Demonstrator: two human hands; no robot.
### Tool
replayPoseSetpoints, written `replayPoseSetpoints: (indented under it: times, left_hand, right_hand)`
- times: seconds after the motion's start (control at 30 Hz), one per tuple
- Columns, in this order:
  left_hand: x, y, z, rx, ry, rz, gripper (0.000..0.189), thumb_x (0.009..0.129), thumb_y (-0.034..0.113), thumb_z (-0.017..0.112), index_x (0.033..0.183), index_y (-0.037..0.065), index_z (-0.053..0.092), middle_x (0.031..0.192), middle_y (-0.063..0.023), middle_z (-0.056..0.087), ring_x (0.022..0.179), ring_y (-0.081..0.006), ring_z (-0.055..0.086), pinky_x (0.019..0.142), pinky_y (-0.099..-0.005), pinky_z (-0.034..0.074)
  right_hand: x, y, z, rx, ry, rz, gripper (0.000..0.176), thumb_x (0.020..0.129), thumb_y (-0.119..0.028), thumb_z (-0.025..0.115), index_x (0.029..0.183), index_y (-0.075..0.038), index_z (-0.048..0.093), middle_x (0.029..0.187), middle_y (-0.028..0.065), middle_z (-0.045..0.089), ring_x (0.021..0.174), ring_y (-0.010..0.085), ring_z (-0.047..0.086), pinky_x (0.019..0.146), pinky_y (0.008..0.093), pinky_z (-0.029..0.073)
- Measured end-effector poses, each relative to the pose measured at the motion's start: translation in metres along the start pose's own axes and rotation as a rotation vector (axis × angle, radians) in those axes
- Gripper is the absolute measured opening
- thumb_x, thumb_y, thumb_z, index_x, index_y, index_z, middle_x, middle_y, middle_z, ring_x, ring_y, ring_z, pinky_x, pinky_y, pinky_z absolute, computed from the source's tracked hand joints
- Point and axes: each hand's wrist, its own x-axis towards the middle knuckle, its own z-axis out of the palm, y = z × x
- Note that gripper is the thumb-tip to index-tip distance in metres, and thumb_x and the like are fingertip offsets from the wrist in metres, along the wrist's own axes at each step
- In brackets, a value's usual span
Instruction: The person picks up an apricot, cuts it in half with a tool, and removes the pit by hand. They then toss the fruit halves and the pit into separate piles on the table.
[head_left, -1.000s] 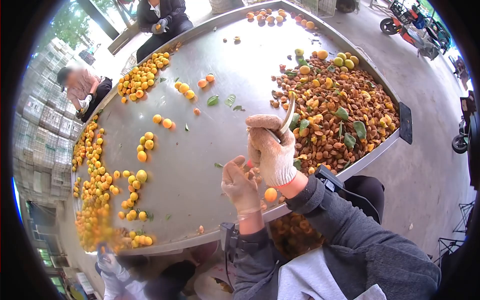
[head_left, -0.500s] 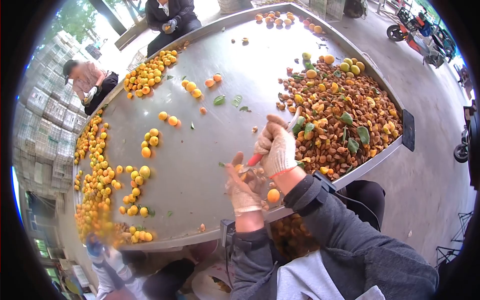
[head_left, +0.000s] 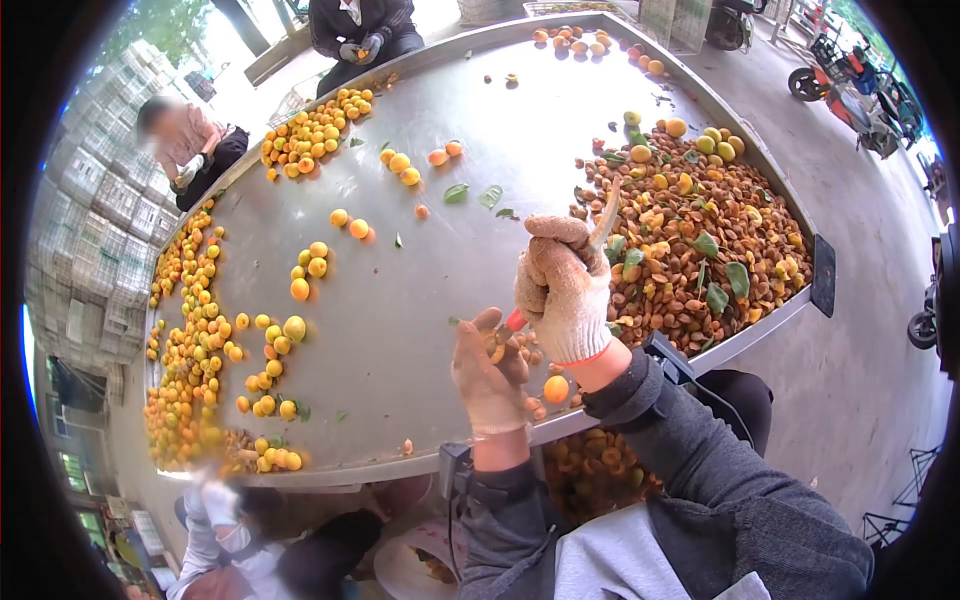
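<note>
My right hand (head_left: 568,290), in a stained knit glove, is wrapped round a slim tool. The tool's curved pale end (head_left: 606,212) sticks up above the fist, and its red part (head_left: 515,320) points down toward my left hand (head_left: 487,375). That gloved left hand is closed around an apricot (head_left: 498,347), which its fingers partly hide, with the tool's lower end right at the fruit. A whole apricot (head_left: 556,389) lies just right of my left hand, beside several brownish pieces (head_left: 535,408) near the table edge.
The metal table (head_left: 400,310) has a raised rim. A heap of brown pits (head_left: 700,250) with leaves lies at right; apricots (head_left: 190,350) line the left side. Co-workers sit around, one person's gloved hand (head_left: 215,500) at lower left. A container of apricot halves (head_left: 600,465) stands below the edge.
My right fist has turned, and the tool's pale end stands more upright. My left fingers have closed further around the apricot. The co-worker's hands at lower left have shifted.
</note>
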Motion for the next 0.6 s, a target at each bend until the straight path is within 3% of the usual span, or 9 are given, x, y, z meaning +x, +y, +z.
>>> replayPoseSetpoints:
  times: [0.07,0.13,0.23,0.33,0.43,0.6]
  left_hand:
    - [-0.002,-0.001,0.003,0.063,0.031,0.019,0.043,0.097,0.048,0.05,0.106,0.007,0.06,0.073,0.0019,0.053,0.056,-0.0055,0.051,0.047,-0.015,0.039]
    - [0.0,-0.004,0.005,0.156,0.128,0.143,0.044,0.1,0.042,0.047,0.103,0.001,0.062,0.065,-0.0025,0.057,0.047,-0.0061,0.047,0.04,-0.0176,0.032]
    - [0.005,-0.01,0.003,0.178,0.122,0.273,0.041,0.1,0.041,0.047,0.102,0.002,0.061,0.064,-0.0014,0.055,0.046,-0.006,0.045,0.039,-0.0187,0.031]
    - [-0.001,-0.004,0.007,-0.039,0.227,0.205,0.041,0.099,0.043,0.047,0.102,0.004,0.06,0.062,0.0012,0.05,0.046,-0.0059,0.043,0.04,-0.0195,0.031]
    - [-0.002,-0.002,0.007,-0.047,0.305,0.134,0.041,0.098,0.045,0.047,0.103,0.006,0.059,0.062,0.0032,0.046,0.045,-0.0057,0.041,0.04,-0.0206,0.032]
    - [0.004,-0.003,-0.004,-0.025,0.236,0.062,0.045,0.098,0.051,0.044,0.104,0.009,0.059,0.061,0.0034,0.043,0.044,-0.0075,0.039,0.039,-0.021,0.032]
  right_hand:
    - [-0.004,0.001,0.004,-0.031,0.02,0.06,0.015,0.09,0.0,0.053,0.1,-0.005,0.065,0.057,-0.002,0.039,0.04,0.0073,0.031,0.036,0.0237,0.023]
    - [-0.011,0.0,0.011,-0.071,0.003,0.063,0.015,0.09,0.0,0.053,0.099,-0.005,0.065,0.056,-0.0019,0.039,0.04,0.0075,0.032,0.036,0.0237,0.023]
    - [-0.015,0.003,0.019,-0.127,-0.036,0.039,0.014,0.089,-0.001,0.054,0.098,-0.005,0.065,0.056,-0.0019,0.04,0.039,0.0081,0.035,0.036,0.0242,0.024]
    - [-0.011,0.02,0.016,0.031,0.118,0.106,0.017,0.089,-0.001,0.053,0.101,-0.007,0.064,0.057,-0.002,0.039,0.041,0.0079,0.031,0.036,0.0242,0.024]
    - [-0.004,0.034,0.004,0.178,0.203,0.186,0.019,0.091,-0.002,0.051,0.104,-0.008,0.064,0.058,-0.0017,0.037,0.041,0.0083,0.03,0.036,0.0242,0.025]
    - [0.004,0.049,-0.014,0.267,0.185,0.265,0.019,0.093,-0.004,0.051,0.107,-0.01,0.063,0.057,-0.0013,0.036,0.041,0.0097,0.03,0.036,0.0249,0.025]
